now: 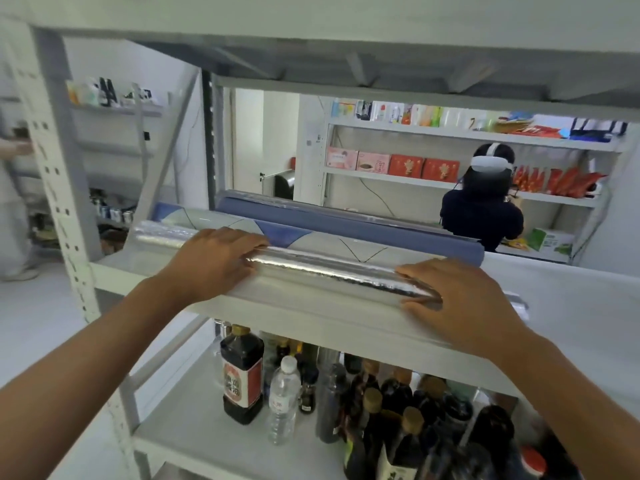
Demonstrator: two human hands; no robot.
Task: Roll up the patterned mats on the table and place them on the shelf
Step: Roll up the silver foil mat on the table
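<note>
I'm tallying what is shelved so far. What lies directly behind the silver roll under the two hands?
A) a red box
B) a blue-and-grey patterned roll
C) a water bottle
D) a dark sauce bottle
B: the blue-and-grey patterned roll lies right behind the silver roll, on which the left hand and the right hand rest, with a plain blue roll beyond it.

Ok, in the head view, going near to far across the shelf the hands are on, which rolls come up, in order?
silver roll, with the left hand and right hand resting on it → grey-and-blue patterned roll → plain blue roll, farthest back.
</note>
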